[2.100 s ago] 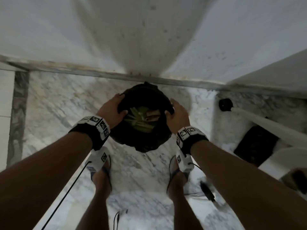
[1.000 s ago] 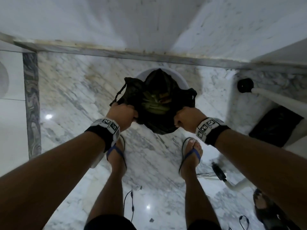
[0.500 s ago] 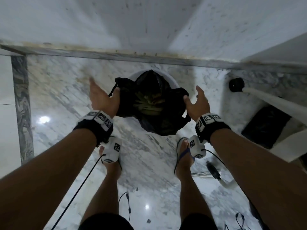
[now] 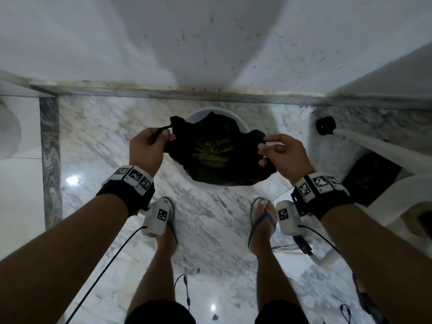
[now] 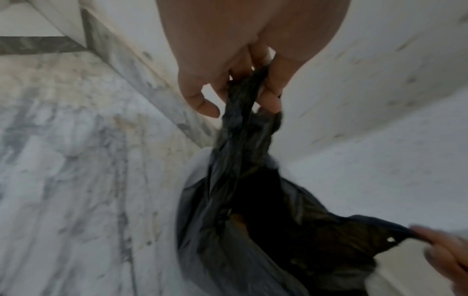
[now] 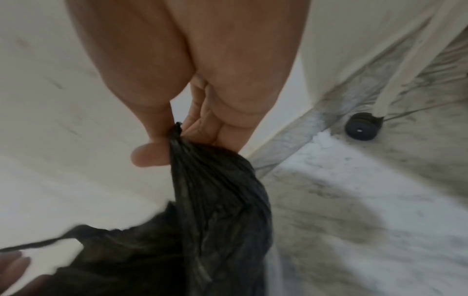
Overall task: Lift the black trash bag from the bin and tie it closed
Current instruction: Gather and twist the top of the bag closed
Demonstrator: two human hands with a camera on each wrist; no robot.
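A black trash bag (image 4: 210, 141) hangs open over a white round bin (image 4: 201, 113) by the wall, with greenish and brown waste showing inside. My left hand (image 4: 149, 146) pinches a gathered strip of the bag's left rim (image 5: 243, 96). At the bag's right corner, my right hand (image 4: 278, 150) pinches bunched plastic (image 6: 177, 138) between thumb and fingers. The bag (image 5: 253, 210) is stretched between both hands, its mouth wide. Most of the bin is hidden under the bag (image 6: 215, 200).
The marble floor (image 4: 93, 141) meets a white wall at a grey skirting (image 4: 163, 92). A white chair leg with a black caster (image 4: 326, 125) stands at the right, a dark object (image 4: 371, 176) beside it. My sandalled feet (image 4: 264, 218) stand just before the bin, and cables trail on the floor.
Half a second ago both hands were spread open beside the bag. Now each has closed on a side of the rim and pulls it outward.
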